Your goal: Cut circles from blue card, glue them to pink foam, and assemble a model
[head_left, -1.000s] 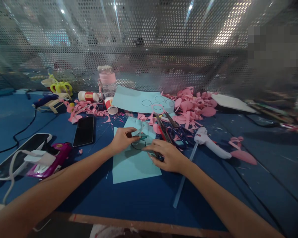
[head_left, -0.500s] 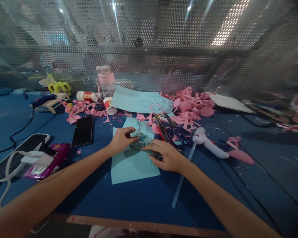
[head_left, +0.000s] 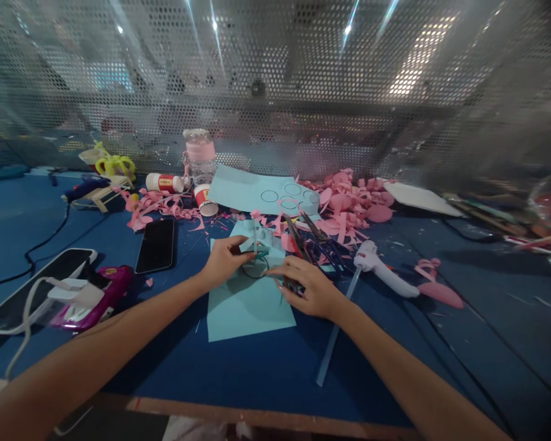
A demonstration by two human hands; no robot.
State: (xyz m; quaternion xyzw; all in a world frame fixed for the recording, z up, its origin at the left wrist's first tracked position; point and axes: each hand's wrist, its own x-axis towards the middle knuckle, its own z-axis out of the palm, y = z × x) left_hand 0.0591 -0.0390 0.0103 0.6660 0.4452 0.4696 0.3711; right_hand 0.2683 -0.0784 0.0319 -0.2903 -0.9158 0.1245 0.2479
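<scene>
My left hand (head_left: 224,263) is closed, with thumb and fingertips pinching a small light-blue piece (head_left: 256,248) that has a thin pale upright stalk. It is held over a blue paper sheet (head_left: 250,312) beside a dark drawn circle (head_left: 256,275). My right hand (head_left: 310,288) rests at the sheet's right edge, its index fingertip at the circle's right side. Its fingers are curled over a dark object, mostly hidden, that I cannot make out. Two pairs of scissors (head_left: 319,236) lie just beyond my right hand.
Pink paper scraps (head_left: 337,199), a blue sheet with drawn circles (head_left: 243,187), paper cups (head_left: 206,201) and a bottle (head_left: 199,153) line the back. A glue gun (head_left: 386,272) lies right; a phone (head_left: 156,245), power strip (head_left: 41,285) and purple device (head_left: 96,300) lie left.
The view has tilted slightly, so the background sits a little lower. Both hands stay in nearly the same place on the sheet, and the left still pinches the light-blue piece.
</scene>
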